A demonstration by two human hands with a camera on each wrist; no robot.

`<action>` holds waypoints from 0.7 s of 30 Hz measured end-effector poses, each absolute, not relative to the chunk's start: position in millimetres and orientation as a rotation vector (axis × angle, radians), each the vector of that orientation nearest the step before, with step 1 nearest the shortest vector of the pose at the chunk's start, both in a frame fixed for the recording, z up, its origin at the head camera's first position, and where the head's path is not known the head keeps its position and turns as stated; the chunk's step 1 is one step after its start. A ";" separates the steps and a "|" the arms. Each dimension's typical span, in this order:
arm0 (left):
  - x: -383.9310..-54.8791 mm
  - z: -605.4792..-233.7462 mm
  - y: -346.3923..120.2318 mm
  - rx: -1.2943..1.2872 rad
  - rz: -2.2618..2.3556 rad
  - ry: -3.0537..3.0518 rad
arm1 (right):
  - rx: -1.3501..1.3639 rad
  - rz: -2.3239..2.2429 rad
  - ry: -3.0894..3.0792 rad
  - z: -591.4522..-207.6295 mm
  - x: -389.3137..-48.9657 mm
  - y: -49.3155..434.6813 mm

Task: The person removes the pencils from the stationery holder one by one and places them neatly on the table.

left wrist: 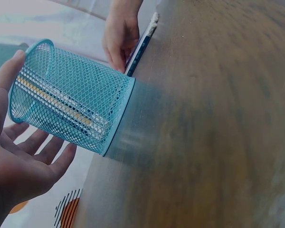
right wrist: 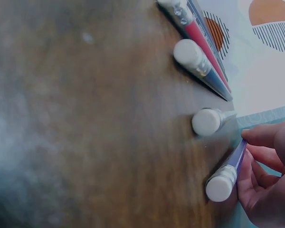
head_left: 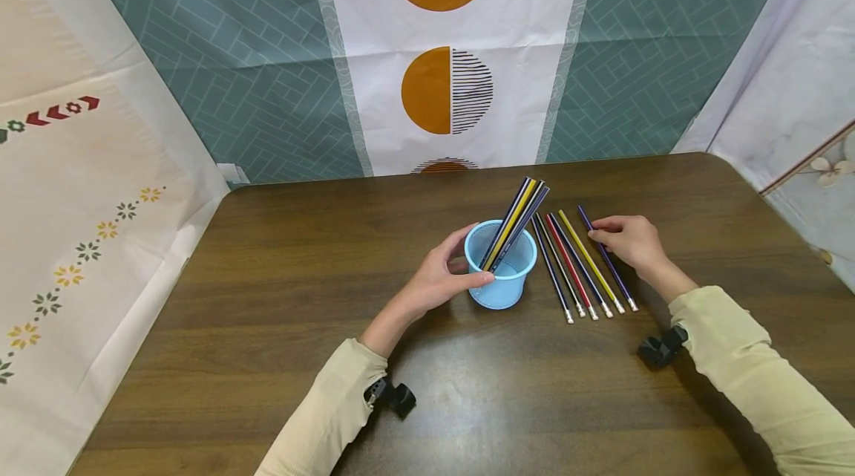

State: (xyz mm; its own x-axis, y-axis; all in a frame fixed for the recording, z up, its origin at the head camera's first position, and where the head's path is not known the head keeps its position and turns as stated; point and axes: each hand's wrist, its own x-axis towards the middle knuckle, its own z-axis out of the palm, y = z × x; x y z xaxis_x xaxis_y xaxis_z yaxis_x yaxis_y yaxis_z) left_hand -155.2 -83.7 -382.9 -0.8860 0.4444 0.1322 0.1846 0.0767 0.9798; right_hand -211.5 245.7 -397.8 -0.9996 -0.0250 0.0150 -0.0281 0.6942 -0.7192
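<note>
A light blue mesh pencil cup [head_left: 499,290] stands upright on the table with several pencils [head_left: 513,220] leaning in it. My left hand [head_left: 446,268] holds the cup near its rim, the thumb on the near side and the fingers round the other; the left wrist view shows this mesh cup [left wrist: 76,90] from the side. To its right lies a row of pencils [head_left: 580,268], eraser ends towards me. My right hand [head_left: 631,242] pinches the purple pencil [head_left: 604,253] at the row's right end, between thumb and fingers. In the right wrist view, its white eraser [right wrist: 219,188] is close to the tabletop.
The brown wooden table [head_left: 300,261] has rounded far corners. Behind it hangs a teal and white patterned cloth [head_left: 267,75], with pale cloths [head_left: 73,253] at the sides. Each wrist wears a small black camera [head_left: 661,348].
</note>
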 end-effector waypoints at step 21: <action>-154.7 -382.5 -84.3 0.617 1.877 2.176 | 0.060 1.199 -2.886 -396.5 -213.0 242.8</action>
